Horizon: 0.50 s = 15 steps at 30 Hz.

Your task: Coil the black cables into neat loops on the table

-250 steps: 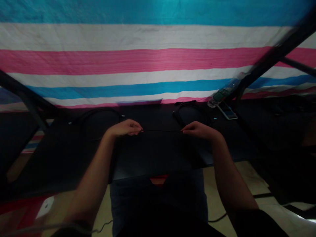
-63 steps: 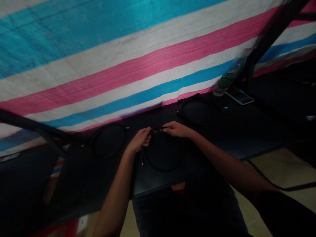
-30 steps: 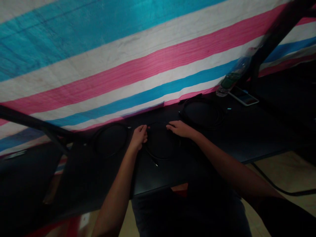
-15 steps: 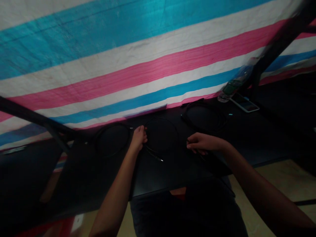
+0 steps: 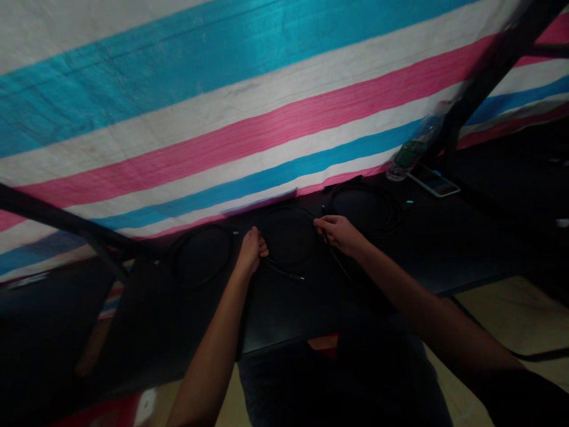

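Observation:
A thin black cable forms a loop on the black table, its metal-tipped end pointing right. My left hand is closed on the left side of this loop. On the loop's right side, my right hand pinches the cable between thumb and fingers, and a length hangs from it toward the table's front edge. One coiled black cable lies left of my left hand. Another coiled black cable is behind and to the right of my right hand.
A clear plastic bottle leans at the back right beside a phone. Dark metal bars rise at both sides. A striped sheet hangs behind the table. A red object is at the lower left.
My right hand has moved left and away from me, up to the loop's right side, bringing the cable with it. My left hand stays closed at the loop's left side.

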Each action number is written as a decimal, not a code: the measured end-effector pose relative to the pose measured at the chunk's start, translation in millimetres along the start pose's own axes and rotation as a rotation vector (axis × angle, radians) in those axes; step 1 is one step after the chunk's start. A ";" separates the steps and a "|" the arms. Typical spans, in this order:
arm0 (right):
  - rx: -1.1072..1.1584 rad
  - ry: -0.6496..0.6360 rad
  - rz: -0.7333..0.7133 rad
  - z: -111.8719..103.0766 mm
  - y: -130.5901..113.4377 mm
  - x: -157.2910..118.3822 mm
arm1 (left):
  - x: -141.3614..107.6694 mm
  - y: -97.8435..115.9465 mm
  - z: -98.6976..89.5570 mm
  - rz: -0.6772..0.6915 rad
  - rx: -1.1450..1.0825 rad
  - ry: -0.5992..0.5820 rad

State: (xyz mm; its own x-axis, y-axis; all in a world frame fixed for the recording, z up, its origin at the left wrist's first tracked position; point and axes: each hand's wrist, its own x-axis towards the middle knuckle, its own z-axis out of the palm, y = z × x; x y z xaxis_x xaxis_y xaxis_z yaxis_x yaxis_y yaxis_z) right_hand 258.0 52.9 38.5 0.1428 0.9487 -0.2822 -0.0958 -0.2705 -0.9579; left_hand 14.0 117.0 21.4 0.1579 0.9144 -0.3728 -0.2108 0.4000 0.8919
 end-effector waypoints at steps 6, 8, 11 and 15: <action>-0.353 -0.165 0.041 -19.0 17.1 -49.4 | -0.5 1.3 0.4 -0.013 -0.064 0.048; -0.372 -0.186 0.096 -35.6 25.9 -77.4 | -0.1 1.8 0.5 -0.010 -0.079 0.068; -0.478 -0.181 0.185 -69.3 35.5 -122.3 | 0.7 2.2 0.7 -0.007 -0.100 0.092; -0.635 -0.261 0.205 -109.8 37.9 -174.6 | 0.0 2.4 1.5 -0.008 -0.115 0.084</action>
State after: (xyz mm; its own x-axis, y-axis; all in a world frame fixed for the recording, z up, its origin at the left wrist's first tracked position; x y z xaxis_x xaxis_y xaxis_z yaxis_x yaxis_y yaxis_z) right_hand 337.6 -141.0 45.7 -0.0644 0.8551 -0.5145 0.5081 -0.4156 -0.7544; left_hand 14.9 117.8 23.9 0.0802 0.9111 -0.4043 -0.3194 0.4077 0.8554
